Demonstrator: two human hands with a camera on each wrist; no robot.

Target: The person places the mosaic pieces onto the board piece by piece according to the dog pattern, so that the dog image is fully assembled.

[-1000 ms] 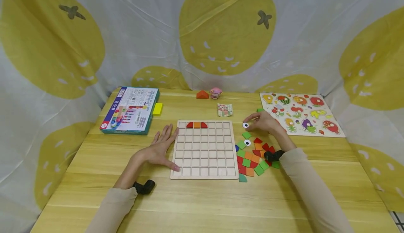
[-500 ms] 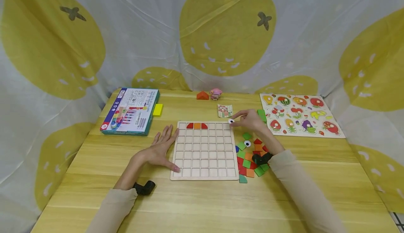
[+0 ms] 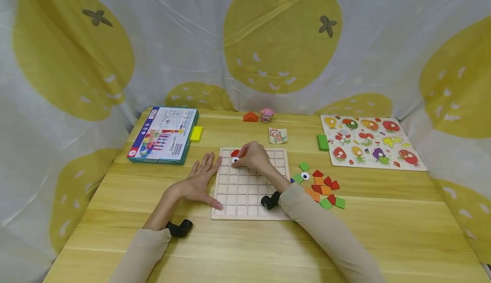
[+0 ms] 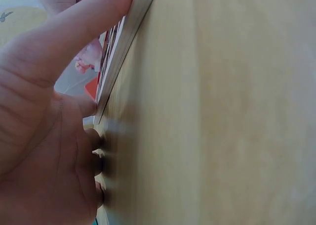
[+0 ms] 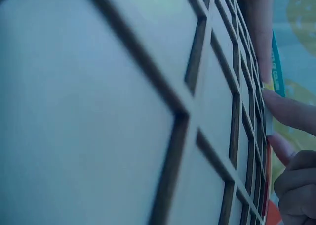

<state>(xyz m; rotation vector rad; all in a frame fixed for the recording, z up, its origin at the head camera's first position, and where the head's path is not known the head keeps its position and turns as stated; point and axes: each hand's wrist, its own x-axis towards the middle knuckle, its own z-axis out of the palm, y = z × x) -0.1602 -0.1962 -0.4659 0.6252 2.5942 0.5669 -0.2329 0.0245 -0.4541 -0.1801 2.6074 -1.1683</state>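
Note:
A wooden grid board [image 3: 232,199] lies mid-table. My left hand [image 3: 197,185] rests spread along its left edge, its thumb on the board's near left corner. Over the upper left cells, my right hand [image 3: 253,158] pinches a white round eye piece [image 3: 235,160] between thumb and forefinger. In the right wrist view that piece [image 5: 268,122] shows edge-on, close to the board. A red quarter-round piece [image 3: 234,152] sits in the top row; the pieces beside it are mostly hidden by my right hand. My left palm [image 4: 44,151] fills the left wrist view's side.
Loose coloured tiles [image 3: 319,181] and a second eye piece [image 3: 304,175] lie right of the board. Behind it are a small pattern card [image 3: 278,136], a pink figure [image 3: 267,114] and a red block [image 3: 251,116]. A box [image 3: 165,136] stands left, a fruit puzzle [image 3: 374,142] right.
My right hand has carried the eye piece leftwards, from beside the loose tiles across the board's top right corner to its upper left cells. My left hand has stayed on the board's edge.

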